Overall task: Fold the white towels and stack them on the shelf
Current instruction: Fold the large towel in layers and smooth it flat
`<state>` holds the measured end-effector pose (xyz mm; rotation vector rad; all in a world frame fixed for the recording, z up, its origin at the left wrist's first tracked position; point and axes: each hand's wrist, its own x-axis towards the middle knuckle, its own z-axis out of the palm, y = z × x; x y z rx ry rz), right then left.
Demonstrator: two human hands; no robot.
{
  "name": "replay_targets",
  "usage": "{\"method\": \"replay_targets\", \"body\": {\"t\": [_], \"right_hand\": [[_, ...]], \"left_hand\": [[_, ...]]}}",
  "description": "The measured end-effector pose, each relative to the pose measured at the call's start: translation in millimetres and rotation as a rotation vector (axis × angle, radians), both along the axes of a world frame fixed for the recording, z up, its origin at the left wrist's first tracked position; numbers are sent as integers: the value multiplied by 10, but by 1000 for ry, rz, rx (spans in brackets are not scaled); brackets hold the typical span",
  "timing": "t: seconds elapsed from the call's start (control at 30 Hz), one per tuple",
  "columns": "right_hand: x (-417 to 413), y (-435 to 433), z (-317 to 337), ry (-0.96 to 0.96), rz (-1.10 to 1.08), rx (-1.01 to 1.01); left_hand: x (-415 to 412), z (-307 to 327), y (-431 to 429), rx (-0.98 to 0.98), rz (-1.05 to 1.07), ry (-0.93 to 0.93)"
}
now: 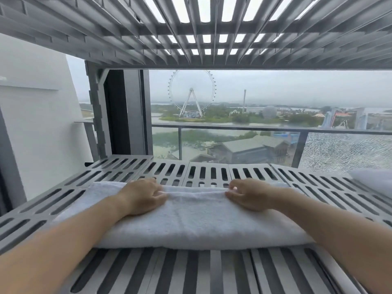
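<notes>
A folded white towel (195, 217) lies flat across the grey slotted shelf (318, 187). My left hand (142, 196) rests on the towel's left part with fingers curled over its far edge. My right hand (250, 195) sits on the right part, its fingertips pinching the same far edge. Both forearms reach in from the bottom corners over the towel.
Another white towel (373, 181) lies at the shelf's right edge. A slotted shelf tier (191, 28) hangs close overhead. Behind the shelf are a window, a dark frame post (125, 111) and a balcony rail (254, 127). A white wall stands at the left.
</notes>
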<state>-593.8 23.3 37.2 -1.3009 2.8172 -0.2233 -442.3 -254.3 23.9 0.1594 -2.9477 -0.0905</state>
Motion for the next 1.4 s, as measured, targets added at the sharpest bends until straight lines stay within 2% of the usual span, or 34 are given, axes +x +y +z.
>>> {"method": "replay_targets", "body": {"t": [0.07,0.17,0.27,0.47,0.63,0.73,0.9,0.97,1.07,1.2,1.27,1.4], "right_hand": [[158,103,53,62,29,-20],[288,156,186,208,80,-70],[287,146,301,302,93,-103],[190,110,220,315,108,-177],[82,95,7,253,126,-188],[35,90,-6,256,114,-243],[-46,35,59,176,49,-319],[-78,21,91,147,47,-291],[-120,30,49,130,25,-125],[-169,102,37,70,24,-106],[-169,120,44,54,46,-89],[-145,110,56,51,80,-74]], "left_hand": [[130,48,12,-7,-62,41],[207,173,46,23,-178,255],[215,245,37,70,-183,362],[126,73,-47,-186,-63,258],[16,2,-114,-90,-196,218],[-32,4,-142,-42,-140,105],[-59,-1,-158,-77,-116,224],[-67,26,-151,-95,-104,251],[-80,78,-163,-123,-104,243],[-99,196,-144,-183,-115,103],[-142,246,-75,-146,-98,9],[-346,250,281,151,-137,-73]]}}
